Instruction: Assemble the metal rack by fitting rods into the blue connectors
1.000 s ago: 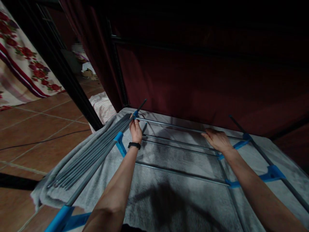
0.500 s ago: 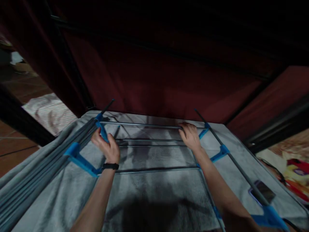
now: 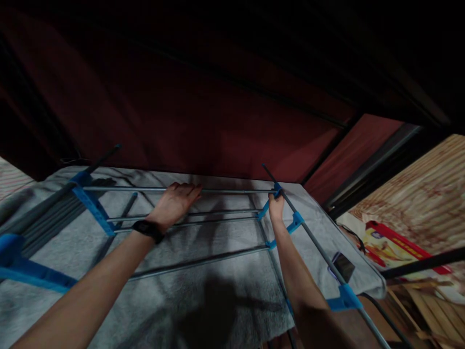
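Observation:
A rack frame of grey metal rods and blue plastic connectors (image 3: 92, 208) lies flat on a grey cloth (image 3: 218, 286). My left hand (image 3: 174, 203), a black band on its wrist, rests with fingers stretched over the farthest rod (image 3: 232, 191) near its middle. My right hand (image 3: 276, 204) is closed around the blue connector (image 3: 276, 190) where that rod meets the right side rail (image 3: 312, 242). More cross rods run between my two forearms.
A dark red fabric wall rises just behind the frame. A bundle of loose grey rods (image 3: 47, 223) lies at the left. A phone (image 3: 341, 265) sits on the cloth's right edge. Printed packaging (image 3: 392, 245) and wooden slats lie at the right.
My view has swung right. My left hand left the blue connector on the left and moved to the middle of the far rod. My right hand slid right to the corner connector.

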A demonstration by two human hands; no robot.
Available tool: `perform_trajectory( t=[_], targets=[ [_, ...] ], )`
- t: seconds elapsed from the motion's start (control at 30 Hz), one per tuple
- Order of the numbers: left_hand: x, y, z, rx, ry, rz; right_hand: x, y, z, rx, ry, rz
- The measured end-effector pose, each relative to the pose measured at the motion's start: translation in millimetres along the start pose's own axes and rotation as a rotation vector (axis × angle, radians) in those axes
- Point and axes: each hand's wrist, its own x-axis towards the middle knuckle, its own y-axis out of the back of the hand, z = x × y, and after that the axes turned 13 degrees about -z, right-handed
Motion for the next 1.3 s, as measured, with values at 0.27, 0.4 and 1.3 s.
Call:
perform_trajectory(
  t=[0.27,0.4,1.3],
  targets=[
    [5,-0.8,-10,0.085,-0.004,-0.112,15,-4,15,0.072,-0.004,-0.027],
    [7,1.4,-13,0.089,-0.017,-0.149,17,-3,19,0.078,-0.021,-0.057],
    [22,23.4,-27,-0.182,0.029,-0.363,16,2,10,0.075,-0.068,-0.096]
  ],
)
